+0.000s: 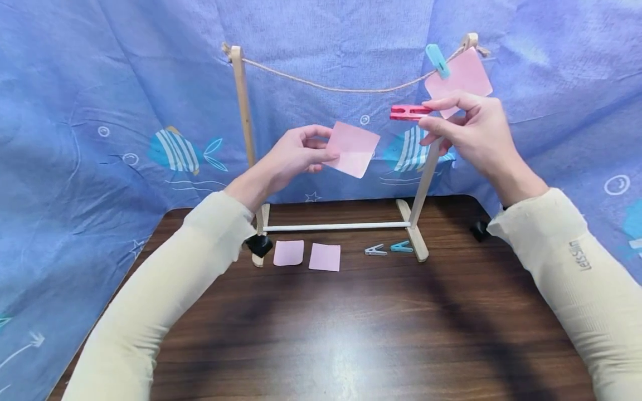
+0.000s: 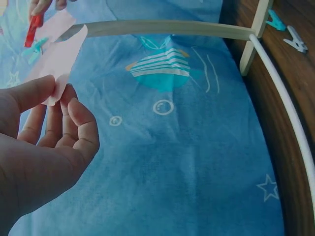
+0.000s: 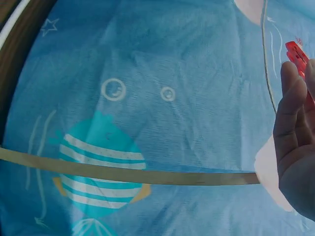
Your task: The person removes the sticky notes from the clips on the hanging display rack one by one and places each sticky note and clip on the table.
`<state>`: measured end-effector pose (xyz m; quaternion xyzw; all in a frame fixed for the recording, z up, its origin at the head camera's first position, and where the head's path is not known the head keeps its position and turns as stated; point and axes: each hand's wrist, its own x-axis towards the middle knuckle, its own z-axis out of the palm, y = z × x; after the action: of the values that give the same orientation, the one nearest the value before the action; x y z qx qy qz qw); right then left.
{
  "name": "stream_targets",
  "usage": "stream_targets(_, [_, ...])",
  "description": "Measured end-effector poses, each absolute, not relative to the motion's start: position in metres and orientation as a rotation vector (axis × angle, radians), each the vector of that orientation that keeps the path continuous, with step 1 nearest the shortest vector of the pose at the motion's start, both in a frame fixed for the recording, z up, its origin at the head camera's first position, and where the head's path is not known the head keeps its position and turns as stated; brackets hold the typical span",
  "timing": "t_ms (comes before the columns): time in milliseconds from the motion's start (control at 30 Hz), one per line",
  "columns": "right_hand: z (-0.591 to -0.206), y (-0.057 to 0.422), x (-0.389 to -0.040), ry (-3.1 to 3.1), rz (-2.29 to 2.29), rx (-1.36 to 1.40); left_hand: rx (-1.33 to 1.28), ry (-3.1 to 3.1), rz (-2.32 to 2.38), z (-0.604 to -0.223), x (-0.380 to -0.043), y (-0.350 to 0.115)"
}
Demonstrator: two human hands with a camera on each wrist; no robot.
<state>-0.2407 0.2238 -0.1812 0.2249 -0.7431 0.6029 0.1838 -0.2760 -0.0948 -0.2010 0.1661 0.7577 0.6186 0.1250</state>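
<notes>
My left hand [image 1: 296,153] pinches a square pink paper note [image 1: 355,149] by its left corner, thumb in front and fingers behind, below the sagging rope [image 1: 341,89]. In the left wrist view the same note [image 2: 64,61] stands edge-up between thumb and fingers. To the right, my right hand [image 1: 473,125] pinches a red clothespin [image 1: 408,112] between thumb and forefinger, its tip pointing left. Behind that hand, another pink note [image 1: 463,72] hangs from the rope's right end under a light blue clothespin [image 1: 438,60]. The red clothespin [image 3: 297,55] also shows in the right wrist view.
Wooden posts [image 1: 242,106] hold the rope, joined low by a white rod [image 1: 336,226]. On the brown table [image 1: 301,328] lie two pink notes, one left [image 1: 288,253] and one right [image 1: 325,257], a grey clothespin [image 1: 375,250] and a blue clothespin [image 1: 401,246]. A blue fish-print cloth [image 1: 321,33] hangs behind.
</notes>
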Motion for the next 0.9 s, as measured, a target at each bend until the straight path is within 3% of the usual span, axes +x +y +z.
stream_targets(333, [-0.241, 0.235, -0.226, -2.428, 1.573, 0.633, 0.654, 2.341, 1.587, -0.255, -0.26, -0.143])
stream_targets(900, [-0.368, 0.256, -0.231, -2.847, 1.64, 0.743, 0.581, 2.204, 1.424, -0.365, -0.232, -0.192])
